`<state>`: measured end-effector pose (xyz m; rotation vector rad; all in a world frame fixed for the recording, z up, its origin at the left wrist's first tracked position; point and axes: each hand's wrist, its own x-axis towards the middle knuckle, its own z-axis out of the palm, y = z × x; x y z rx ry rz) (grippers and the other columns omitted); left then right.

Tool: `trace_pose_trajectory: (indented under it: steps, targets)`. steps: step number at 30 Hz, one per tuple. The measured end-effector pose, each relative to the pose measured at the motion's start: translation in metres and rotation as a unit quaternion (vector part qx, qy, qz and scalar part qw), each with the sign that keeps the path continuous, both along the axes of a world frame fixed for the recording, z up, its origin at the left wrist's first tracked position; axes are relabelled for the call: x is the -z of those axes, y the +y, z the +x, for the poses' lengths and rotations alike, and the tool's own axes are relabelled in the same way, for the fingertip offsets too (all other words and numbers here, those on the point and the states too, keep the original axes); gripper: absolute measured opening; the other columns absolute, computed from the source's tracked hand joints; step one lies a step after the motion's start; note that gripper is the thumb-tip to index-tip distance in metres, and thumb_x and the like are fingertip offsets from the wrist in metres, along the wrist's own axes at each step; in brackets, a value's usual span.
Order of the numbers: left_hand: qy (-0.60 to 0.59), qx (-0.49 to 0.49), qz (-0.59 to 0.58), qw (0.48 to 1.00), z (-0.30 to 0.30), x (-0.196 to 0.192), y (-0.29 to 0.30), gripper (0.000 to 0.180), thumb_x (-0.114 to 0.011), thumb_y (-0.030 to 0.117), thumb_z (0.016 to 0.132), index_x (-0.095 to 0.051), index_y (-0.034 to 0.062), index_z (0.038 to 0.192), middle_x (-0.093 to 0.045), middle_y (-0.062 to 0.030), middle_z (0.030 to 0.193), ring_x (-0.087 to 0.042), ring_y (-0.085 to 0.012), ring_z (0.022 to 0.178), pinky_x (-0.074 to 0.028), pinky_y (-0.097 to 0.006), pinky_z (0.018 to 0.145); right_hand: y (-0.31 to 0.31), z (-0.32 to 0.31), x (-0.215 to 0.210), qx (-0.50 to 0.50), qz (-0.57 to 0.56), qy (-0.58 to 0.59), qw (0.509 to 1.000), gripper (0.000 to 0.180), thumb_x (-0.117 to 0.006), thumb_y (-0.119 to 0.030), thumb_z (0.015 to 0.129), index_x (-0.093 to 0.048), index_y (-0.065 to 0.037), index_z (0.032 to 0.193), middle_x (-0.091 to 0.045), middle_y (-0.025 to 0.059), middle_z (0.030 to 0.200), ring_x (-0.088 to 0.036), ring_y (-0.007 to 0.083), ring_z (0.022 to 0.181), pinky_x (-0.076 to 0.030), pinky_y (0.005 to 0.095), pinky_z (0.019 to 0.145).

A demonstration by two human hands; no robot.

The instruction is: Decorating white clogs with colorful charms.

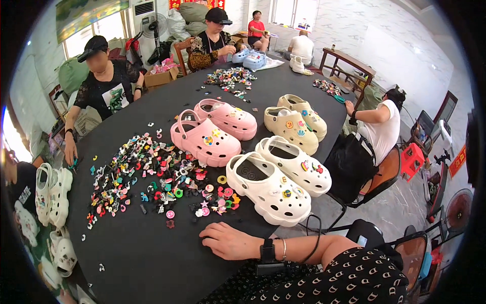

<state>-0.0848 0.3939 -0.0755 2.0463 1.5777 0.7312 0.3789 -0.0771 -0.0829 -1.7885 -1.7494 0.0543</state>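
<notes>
My right hand rests palm down on the dark table, fingers loosely stretched to the left and nothing seen in them. A black band circles its wrist. My left hand is out of view. Just beyond the right hand lies a big heap of small colourful shoe charms. To the right of the heap stands a pair of white clogs with a few charms on their toes. Farther back are pink clogs and beige clogs, also decorated with charms.
Another white pair of clogs stands at the left edge. Farther heaps of charms and blue clogs are at the back. Several people sit around the table; one person's hand reaches in from the left. A black cable loops beside my wrist.
</notes>
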Motion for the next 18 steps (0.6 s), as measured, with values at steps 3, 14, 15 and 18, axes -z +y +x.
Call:
trace_pose_trajectory:
  steps: [3,14,15,18]
  targets:
    - [-0.021,-0.013,0.016,1.000,-0.005,0.001,-0.038,0.045,-0.055,0.030,0.094,-0.054,-0.0053,0.122,-0.057,-0.0274,0.121,-0.057,-0.0410,0.108,-0.047,-0.044,0.089,0.002,0.001,0.001,-0.007,0.007,-0.007,1.000,0.023,-0.064,-0.008,0.080,-0.057,-0.002,0.101,-0.053,0.0120,0.116,-0.048,0.0279,0.112,-0.041,0.0382,0.093]
    - [0.156,0.040,0.338,0.927,0.136,-0.018,-0.260,0.033,-0.063,0.027,0.092,-0.066,0.0038,0.115,-0.058,-0.0211,0.126,-0.056,-0.0365,0.113,-0.046,-0.044,0.096,-0.005,0.002,0.008,-0.016,0.050,-0.009,0.999,0.028,-0.066,-0.007,0.077,-0.058,-0.002,0.104,-0.052,0.0114,0.117,-0.048,0.0279,0.112,-0.040,0.0383,0.093]
    - [0.156,0.037,0.340,0.927,0.141,-0.003,-0.263,0.033,-0.063,0.027,0.092,-0.066,0.0038,0.115,-0.058,-0.0211,0.126,-0.056,-0.0365,0.113,-0.046,-0.044,0.096,-0.004,0.001,0.010,-0.022,0.060,-0.007,0.998,0.027,-0.065,-0.006,0.077,-0.058,-0.002,0.104,-0.052,0.0111,0.117,-0.048,0.0276,0.112,-0.041,0.0381,0.094]
    - [0.077,-0.006,0.266,0.961,0.153,0.031,-0.266,0.032,-0.060,0.014,0.088,-0.060,0.0036,0.119,-0.044,-0.0222,0.139,-0.043,-0.0371,0.129,-0.038,-0.048,0.102,-0.006,0.001,0.011,-0.034,0.083,0.006,0.996,0.026,-0.064,-0.004,0.077,-0.058,-0.003,0.103,-0.053,0.0108,0.118,-0.049,0.0279,0.113,-0.041,0.0385,0.094]
